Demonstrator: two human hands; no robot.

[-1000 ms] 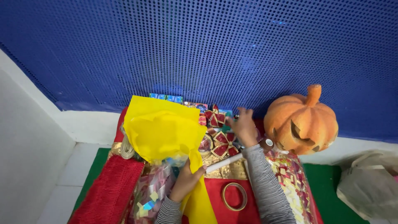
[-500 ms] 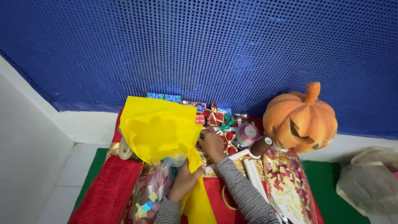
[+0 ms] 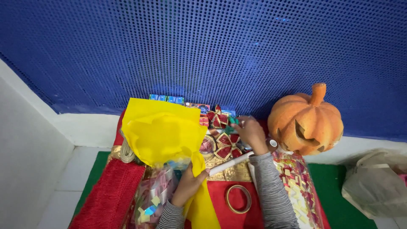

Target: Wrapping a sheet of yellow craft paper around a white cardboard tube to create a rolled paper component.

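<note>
Lower centre of the frame: the left hand (image 3: 188,186) pinches the lower edge of a yellow sheet (image 3: 163,133) that lies draped over a clear bag of coloured scraps (image 3: 152,199). The right hand (image 3: 251,132), centre right beside the orange pumpkin (image 3: 306,121), is curled around a small green piece (image 3: 234,121) above the red-and-gold ornaments (image 3: 222,144). The sheet looks light, soft and limp, liable to crease or tear, so in my judgement it is best gripped at an edge or corner.
</note>
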